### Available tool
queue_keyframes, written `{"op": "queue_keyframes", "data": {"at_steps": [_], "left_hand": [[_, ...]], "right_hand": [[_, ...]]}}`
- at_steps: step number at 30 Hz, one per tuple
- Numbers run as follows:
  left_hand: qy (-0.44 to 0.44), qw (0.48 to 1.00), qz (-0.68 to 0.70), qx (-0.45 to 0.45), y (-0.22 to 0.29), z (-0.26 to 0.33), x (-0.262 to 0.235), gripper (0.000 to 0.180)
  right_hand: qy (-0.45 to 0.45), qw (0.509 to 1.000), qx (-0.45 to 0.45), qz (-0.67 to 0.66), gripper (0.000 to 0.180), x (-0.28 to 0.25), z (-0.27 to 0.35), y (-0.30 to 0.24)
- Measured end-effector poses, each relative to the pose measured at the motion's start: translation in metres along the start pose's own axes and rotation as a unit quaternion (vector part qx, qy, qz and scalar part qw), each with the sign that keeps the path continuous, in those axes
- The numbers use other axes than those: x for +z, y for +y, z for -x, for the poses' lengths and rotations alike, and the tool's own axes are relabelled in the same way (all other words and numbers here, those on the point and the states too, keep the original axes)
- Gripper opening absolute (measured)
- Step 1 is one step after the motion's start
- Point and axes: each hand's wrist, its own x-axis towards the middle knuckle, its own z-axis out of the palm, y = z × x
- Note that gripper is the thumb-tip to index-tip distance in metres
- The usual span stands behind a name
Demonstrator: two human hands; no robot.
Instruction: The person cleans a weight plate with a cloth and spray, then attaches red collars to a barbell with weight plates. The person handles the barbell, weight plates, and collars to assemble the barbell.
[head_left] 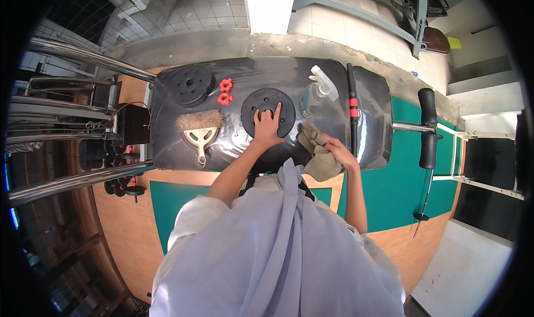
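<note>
Left hand [267, 129] flat on weight plate [267, 112], bench [167, 144] centre, grasping nothing; right hand [340, 153] clenching cloth [317, 153] near front edge. Best: steady plate, wipe evenly.

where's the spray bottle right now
In the head view, the spray bottle lies on the black bench pad, right of the weight plate under the left hand, just above the cloth.

I see my left hand [267, 129] pressed flat on a black weight plate [267, 111] at the middle of the black padded bench [167, 144]. My right hand [340, 153] grips a khaki cloth [317, 153] near the bench's front edge. A spray bottle [318, 92] lies toward the back edge, a hand brush [200, 133] and another weight plate [190, 84] toward the left end.
</note>
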Motion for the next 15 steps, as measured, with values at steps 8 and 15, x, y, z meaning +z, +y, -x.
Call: {"op": "queue_keyframes", "data": {"at_steps": [8, 15], "left_hand": [[-0.099, 0.94, 0.327, 0.023, -0.025, 0.009, -0.065, 0.109], [-0.049, 0.772, 0.631, -0.053, -0.036, 0.043, -0.07, 0.088]], "right_hand": [[0.085, 0.961, -0.17, 0.203, 0.053, 0.018, -0.003, -0.054], [0.142, 0.858, -0.247, 0.428, 0.045, 0.083, -0.07, -0.107]]}}
